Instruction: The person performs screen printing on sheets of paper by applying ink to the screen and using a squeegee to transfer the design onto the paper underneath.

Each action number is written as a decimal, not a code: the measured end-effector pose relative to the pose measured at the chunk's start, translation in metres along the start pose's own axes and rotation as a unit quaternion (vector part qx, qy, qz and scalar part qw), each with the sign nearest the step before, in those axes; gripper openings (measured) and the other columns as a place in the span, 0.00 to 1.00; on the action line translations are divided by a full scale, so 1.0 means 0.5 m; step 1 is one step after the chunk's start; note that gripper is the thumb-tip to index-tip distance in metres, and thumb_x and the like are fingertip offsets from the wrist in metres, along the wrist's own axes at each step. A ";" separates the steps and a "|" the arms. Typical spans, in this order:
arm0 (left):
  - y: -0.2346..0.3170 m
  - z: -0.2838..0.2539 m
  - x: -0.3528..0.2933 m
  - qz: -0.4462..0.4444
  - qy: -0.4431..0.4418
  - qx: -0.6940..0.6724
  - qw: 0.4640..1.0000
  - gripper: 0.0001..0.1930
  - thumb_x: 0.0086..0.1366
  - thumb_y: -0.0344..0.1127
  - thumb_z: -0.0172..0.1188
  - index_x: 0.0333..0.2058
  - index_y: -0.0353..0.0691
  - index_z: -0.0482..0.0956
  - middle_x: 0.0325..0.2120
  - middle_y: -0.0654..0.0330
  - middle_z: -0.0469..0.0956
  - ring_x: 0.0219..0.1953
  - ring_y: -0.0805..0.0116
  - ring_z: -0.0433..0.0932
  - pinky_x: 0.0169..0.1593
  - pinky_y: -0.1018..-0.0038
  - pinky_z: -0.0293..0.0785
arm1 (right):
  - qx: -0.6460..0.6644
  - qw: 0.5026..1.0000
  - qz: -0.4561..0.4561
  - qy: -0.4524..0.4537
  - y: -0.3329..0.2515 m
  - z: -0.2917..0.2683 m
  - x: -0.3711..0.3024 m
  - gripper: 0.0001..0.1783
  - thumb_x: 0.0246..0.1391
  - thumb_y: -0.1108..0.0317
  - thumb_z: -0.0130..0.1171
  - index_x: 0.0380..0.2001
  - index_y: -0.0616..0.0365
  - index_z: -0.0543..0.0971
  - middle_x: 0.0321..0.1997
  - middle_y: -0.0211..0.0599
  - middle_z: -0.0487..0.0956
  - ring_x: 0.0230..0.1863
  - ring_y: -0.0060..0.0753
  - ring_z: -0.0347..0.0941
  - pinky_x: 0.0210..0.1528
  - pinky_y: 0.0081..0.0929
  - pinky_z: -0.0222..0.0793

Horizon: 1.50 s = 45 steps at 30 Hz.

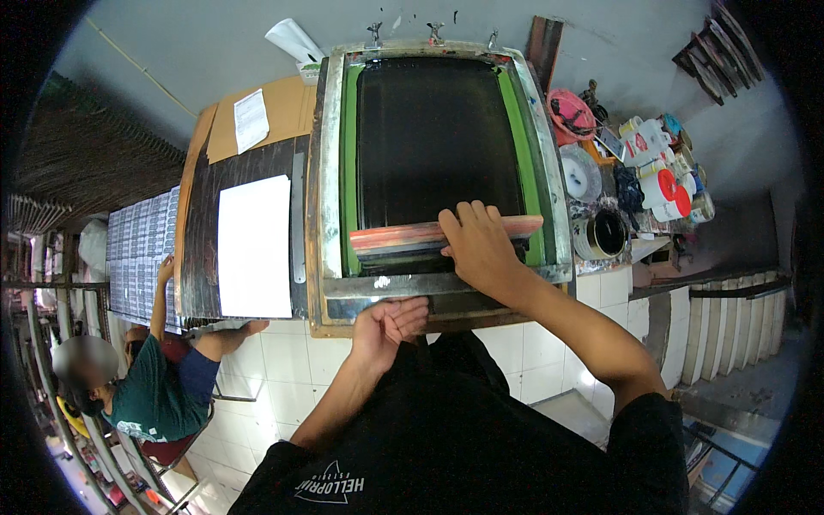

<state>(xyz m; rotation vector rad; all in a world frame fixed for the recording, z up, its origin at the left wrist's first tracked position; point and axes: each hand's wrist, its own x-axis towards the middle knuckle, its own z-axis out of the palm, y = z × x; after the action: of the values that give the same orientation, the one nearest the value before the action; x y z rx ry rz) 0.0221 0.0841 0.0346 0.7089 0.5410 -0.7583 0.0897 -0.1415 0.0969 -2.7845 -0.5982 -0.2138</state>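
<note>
A squeegee (395, 236) with a worn reddish handle lies crosswise at the near end of a screen printing frame (558, 197). My right hand (485, 245) is closed over its handle, right of the middle. Black ink (438, 137) covers the mesh beyond, between green strips (515, 129) along the sides. My left hand (390, 329) is palm up at the frame's near edge, holding nothing, its fingers stretched and slightly bent. Whether it touches the edge, I cannot tell. To the left, a stack of white paper (255, 249) rests on a dark table (197, 240).
Metal clamps (435, 34) stand along the frame's far edge. At right are an open can of dark ink (603, 234), a pink basin (571, 116) and several bottles (644, 142). A person (163, 386) sits at left beside printed sheets (142, 249). Cardboard (292, 107) lies at the back left.
</note>
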 end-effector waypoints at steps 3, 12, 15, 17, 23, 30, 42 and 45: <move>0.001 0.010 0.000 0.006 0.013 -0.010 1.000 0.18 0.64 0.33 0.49 0.46 0.24 0.75 0.41 0.46 0.82 0.43 0.55 0.81 0.52 0.61 0.76 | -0.027 1.000 -0.007 0.013 0.033 0.005 0.039 0.22 0.42 0.69 0.69 0.41 0.59 0.72 0.37 0.44 0.73 0.42 0.44 0.69 0.43 0.40 0.60; 0.000 -0.003 -0.007 0.003 0.010 0.011 1.000 0.16 0.65 0.33 0.46 0.37 0.26 0.79 0.40 0.45 0.81 0.41 0.53 0.79 0.52 0.61 0.74 | -0.081 0.995 -0.009 0.055 0.190 0.020 0.247 0.25 0.42 0.68 0.70 0.44 0.60 0.73 0.40 0.46 0.74 0.44 0.47 0.71 0.45 0.42 0.62; 0.000 0.006 -0.014 0.010 0.051 0.030 0.998 0.13 0.62 0.30 0.46 0.27 0.28 0.78 0.40 0.41 0.80 0.42 0.51 0.79 0.52 0.60 0.74 | -0.099 0.993 -0.014 0.063 0.251 0.028 0.325 0.27 0.41 0.66 0.72 0.45 0.58 0.72 0.40 0.45 0.75 0.44 0.48 0.72 0.44 0.43 0.63; -0.001 0.014 -0.019 0.030 0.062 0.051 0.996 0.11 0.59 0.25 0.46 0.21 0.32 0.75 0.41 0.39 0.80 0.39 0.50 0.79 0.50 0.59 0.75 | -0.121 0.990 -0.010 0.073 0.289 0.035 0.376 0.29 0.39 0.65 0.74 0.44 0.57 0.71 0.39 0.44 0.75 0.44 0.48 0.72 0.44 0.44 0.63; -0.007 0.017 -0.019 0.036 0.083 0.017 0.996 0.13 0.57 0.26 0.50 0.14 0.36 0.71 0.40 0.37 0.80 0.36 0.48 0.81 0.49 0.58 0.76 | -0.146 0.987 0.005 0.069 0.384 0.040 0.509 0.32 0.42 0.59 0.74 0.48 0.57 0.71 0.45 0.46 0.77 0.52 0.49 0.73 0.51 0.44 0.65; -0.023 -0.011 -0.012 0.052 0.027 -0.017 0.998 0.17 0.65 0.28 0.42 0.37 0.18 0.77 0.39 0.36 0.81 0.38 0.50 0.83 0.50 0.59 0.79 | -0.035 0.999 0.032 -0.014 0.425 0.010 0.567 0.26 0.53 0.59 0.66 0.52 0.58 0.71 0.50 0.47 0.78 0.57 0.53 0.71 0.56 0.49 0.61; -0.017 -0.003 -0.012 0.062 0.010 -0.028 0.998 0.16 0.64 0.28 0.46 0.39 0.17 0.75 0.37 0.36 0.81 0.36 0.50 0.84 0.46 0.61 0.82 | -0.110 0.992 0.038 0.039 0.424 0.024 0.548 0.22 0.57 0.60 0.61 0.51 0.58 0.72 0.49 0.47 0.78 0.54 0.51 0.72 0.55 0.48 0.62; -0.017 -0.009 -0.008 0.065 -0.017 -0.028 0.997 0.16 0.64 0.29 0.46 0.40 0.18 0.76 0.37 0.39 0.82 0.36 0.53 0.85 0.47 0.62 0.82 | -0.117 0.991 0.039 0.054 0.402 0.030 0.515 0.21 0.57 0.60 0.61 0.49 0.59 0.72 0.49 0.47 0.78 0.54 0.51 0.72 0.55 0.48 0.63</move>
<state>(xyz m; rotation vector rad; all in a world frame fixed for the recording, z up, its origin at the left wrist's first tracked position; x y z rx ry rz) 0.0125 0.0845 0.0313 0.6719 0.4784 -0.6317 0.4079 -0.2148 0.0856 -2.9896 -0.4622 -0.4416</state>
